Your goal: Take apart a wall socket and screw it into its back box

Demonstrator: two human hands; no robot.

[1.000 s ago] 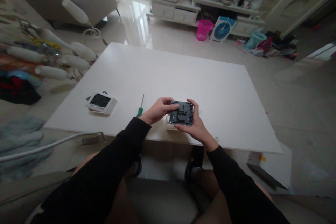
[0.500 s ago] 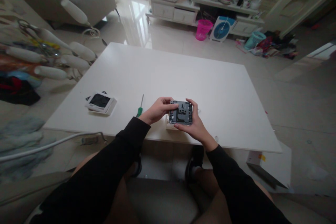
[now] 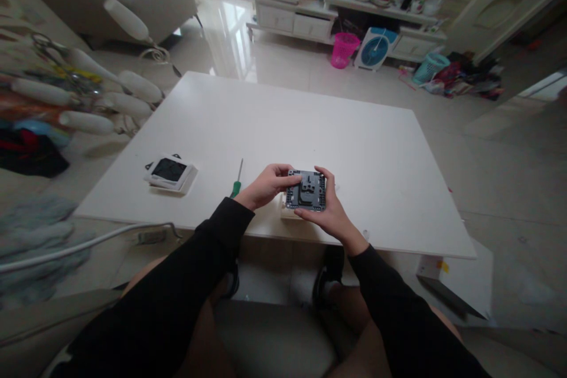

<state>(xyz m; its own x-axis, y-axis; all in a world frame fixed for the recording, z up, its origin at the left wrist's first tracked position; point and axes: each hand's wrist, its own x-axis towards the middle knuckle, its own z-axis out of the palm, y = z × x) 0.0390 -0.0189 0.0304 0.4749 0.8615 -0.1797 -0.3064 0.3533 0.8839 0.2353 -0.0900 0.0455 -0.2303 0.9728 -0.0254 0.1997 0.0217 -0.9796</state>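
Note:
Between my two hands is a square dark-grey plastic plate (image 3: 309, 194) with slots along its edges and a raised middle, perhaps the back of a wall switch. My left hand (image 3: 272, 183) grips its left side, thumb lying on the face. Around the right side my right hand (image 3: 330, 207) is closed, fingers at the top corner and thumb along the bottom edge. A whitish box-like piece (image 3: 287, 212) shows partly beneath the plate, mostly hidden. Left of my left hand lies a screwdriver (image 3: 236, 185) with a green handle, its shaft pointing away from me.
On the white table (image 3: 283, 118), a stack of white square frames (image 3: 172, 175) with a dark centre sits at the left. A small clear round item (image 3: 365, 234) lies near the front edge. White lamp arms (image 3: 128, 100) reach close to the table's left side.

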